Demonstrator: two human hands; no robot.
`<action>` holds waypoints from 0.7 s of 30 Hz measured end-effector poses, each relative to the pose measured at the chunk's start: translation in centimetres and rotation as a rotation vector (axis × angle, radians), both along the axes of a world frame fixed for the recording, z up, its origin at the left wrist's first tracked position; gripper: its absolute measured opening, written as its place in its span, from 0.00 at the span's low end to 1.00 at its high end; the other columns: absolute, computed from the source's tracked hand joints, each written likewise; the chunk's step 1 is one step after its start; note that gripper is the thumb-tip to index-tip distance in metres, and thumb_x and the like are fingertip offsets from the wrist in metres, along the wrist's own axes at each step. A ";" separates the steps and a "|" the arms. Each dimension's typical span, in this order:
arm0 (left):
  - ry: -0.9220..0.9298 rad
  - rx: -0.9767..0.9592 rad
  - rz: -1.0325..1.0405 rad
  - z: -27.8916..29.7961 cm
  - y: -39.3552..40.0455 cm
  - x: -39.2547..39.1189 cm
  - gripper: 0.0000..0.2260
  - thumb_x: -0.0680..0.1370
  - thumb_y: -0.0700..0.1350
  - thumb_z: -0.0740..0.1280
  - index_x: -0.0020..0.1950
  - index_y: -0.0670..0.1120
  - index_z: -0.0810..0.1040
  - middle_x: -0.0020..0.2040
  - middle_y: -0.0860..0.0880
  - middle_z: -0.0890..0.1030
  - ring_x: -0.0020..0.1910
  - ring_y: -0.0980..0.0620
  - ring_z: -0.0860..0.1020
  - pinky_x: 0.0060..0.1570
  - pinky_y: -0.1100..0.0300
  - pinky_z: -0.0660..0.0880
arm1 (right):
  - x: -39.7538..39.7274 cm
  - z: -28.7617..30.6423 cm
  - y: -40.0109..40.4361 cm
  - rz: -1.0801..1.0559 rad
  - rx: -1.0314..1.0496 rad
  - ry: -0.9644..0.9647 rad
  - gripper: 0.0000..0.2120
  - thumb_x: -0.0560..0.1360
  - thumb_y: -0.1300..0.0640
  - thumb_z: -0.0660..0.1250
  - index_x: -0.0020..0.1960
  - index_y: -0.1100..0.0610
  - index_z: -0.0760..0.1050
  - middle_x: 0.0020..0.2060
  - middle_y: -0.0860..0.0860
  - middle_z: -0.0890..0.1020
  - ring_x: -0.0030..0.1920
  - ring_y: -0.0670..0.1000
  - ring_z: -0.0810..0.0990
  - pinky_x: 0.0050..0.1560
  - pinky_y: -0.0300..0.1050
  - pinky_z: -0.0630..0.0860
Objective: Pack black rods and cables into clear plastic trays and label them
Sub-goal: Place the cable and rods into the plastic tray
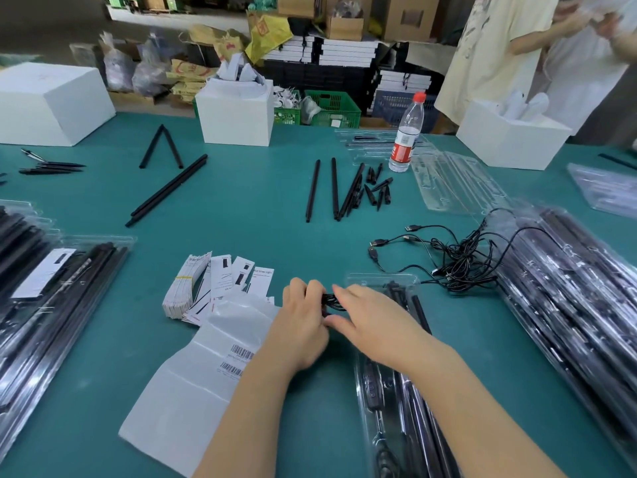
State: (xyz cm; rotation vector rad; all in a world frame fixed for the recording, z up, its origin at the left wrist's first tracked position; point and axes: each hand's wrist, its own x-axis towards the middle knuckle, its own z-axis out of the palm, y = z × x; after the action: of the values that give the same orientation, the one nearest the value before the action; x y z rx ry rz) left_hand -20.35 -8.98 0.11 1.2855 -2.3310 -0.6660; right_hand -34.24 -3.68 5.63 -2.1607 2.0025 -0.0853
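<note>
My left hand (302, 322) and my right hand (372, 319) meet at the table's near middle, both closed on a small coiled black cable (331, 301) held between them. Just right of it lies a clear plastic tray (386, 374) with black rods and a cable with an inline switch inside; my right forearm crosses over it. A tangle of loose black USB cables (458, 260) lies further right. Loose black rods (332, 189) and short black spikes (377, 189) lie at the table's centre. A backing sheet with barcode labels (206, 370) sits under my left forearm.
Stacks of filled trays lie at the left (51, 305) and right (568, 305). Paper inserts (220, 281), empty trays (455, 181), a water bottle (406, 132) and white boxes (238, 112) stand around. Another person stands at the far right (517, 46). More rods (165, 191) lie on the left.
</note>
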 end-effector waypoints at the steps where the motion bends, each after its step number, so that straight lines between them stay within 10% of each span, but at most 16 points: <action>1: 0.010 0.007 0.008 0.0 -0.1 0.0 0.12 0.73 0.34 0.59 0.56 0.42 0.68 0.52 0.47 0.62 0.51 0.46 0.63 0.55 0.49 0.68 | 0.2 0.0 0.0 -0.002 0.008 0.001 0.30 0.82 0.41 0.56 0.78 0.56 0.60 0.66 0.54 0.74 0.66 0.55 0.73 0.64 0.50 0.70; 12: 0.534 0.273 0.219 0.7 -1.2 0.3 0.25 0.73 0.28 0.57 0.61 0.53 0.75 0.50 0.52 0.77 0.47 0.57 0.76 0.47 0.74 0.69 | 1.4 -1.6 -0.2 -0.078 -0.121 0.086 0.11 0.83 0.51 0.55 0.54 0.53 0.74 0.45 0.51 0.79 0.48 0.57 0.80 0.40 0.48 0.67; 16: 0.911 0.489 0.300 0.9 -1.3 0.3 0.22 0.76 0.28 0.61 0.63 0.49 0.75 0.50 0.47 0.83 0.48 0.54 0.81 0.52 0.63 0.78 | 1.3 -2.0 -0.4 -0.153 -0.221 -0.089 0.10 0.83 0.52 0.57 0.54 0.53 0.76 0.40 0.47 0.73 0.47 0.56 0.78 0.38 0.47 0.65; 21: 0.897 0.633 0.296 0.8 -1.1 -0.3 0.09 0.80 0.36 0.63 0.50 0.42 0.82 0.45 0.43 0.86 0.43 0.48 0.83 0.52 0.53 0.82 | 0.8 -2.1 -0.7 -0.238 -0.262 -0.209 0.09 0.82 0.53 0.61 0.51 0.54 0.78 0.44 0.51 0.80 0.48 0.55 0.76 0.45 0.50 0.73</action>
State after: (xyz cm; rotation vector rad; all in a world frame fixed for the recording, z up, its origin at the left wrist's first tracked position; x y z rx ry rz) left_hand -20.60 -10.09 0.90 1.1598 -1.2114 -1.5505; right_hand -33.49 -4.35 3.56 -1.9416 2.2142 -0.6135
